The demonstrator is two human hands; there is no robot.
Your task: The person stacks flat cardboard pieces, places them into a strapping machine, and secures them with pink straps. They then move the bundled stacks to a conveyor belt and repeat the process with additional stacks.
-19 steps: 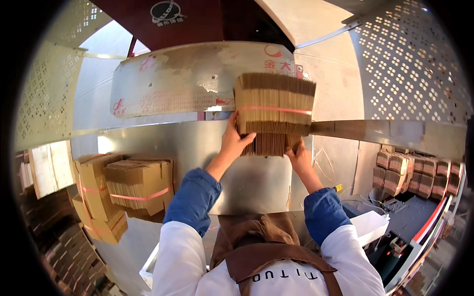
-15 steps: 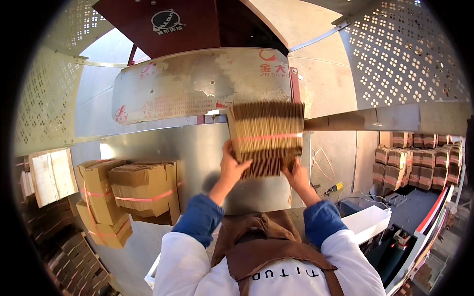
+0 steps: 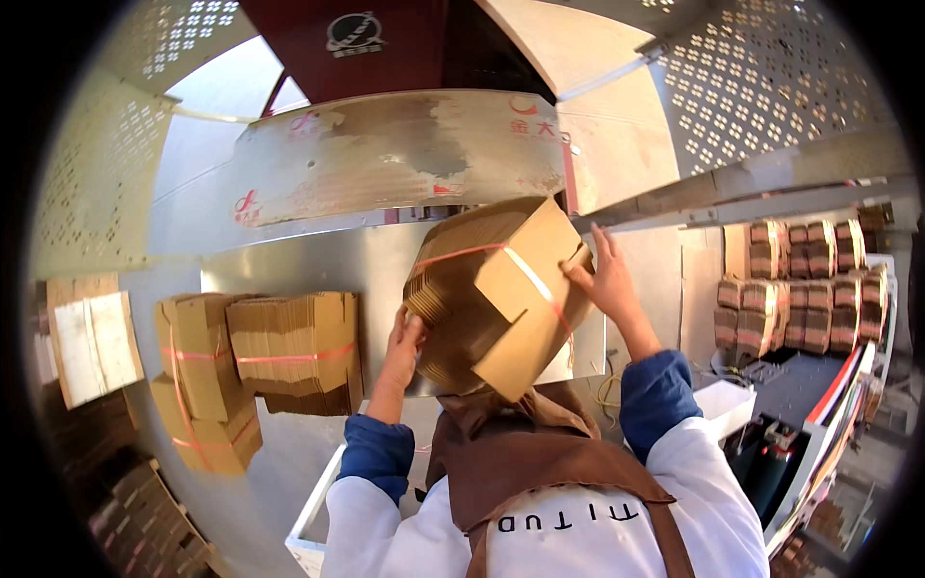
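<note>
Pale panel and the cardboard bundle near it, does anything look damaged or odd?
Yes, the pale panel has a ragged, discoloured patch right of its middle, where the surface looks worn or peeled. The cardboard bundle is tilted, its pink strap around it.

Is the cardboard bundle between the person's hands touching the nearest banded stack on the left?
Apart: the head view shows metal surface and the left hand between the cardboard bundle and banded stack.
</note>
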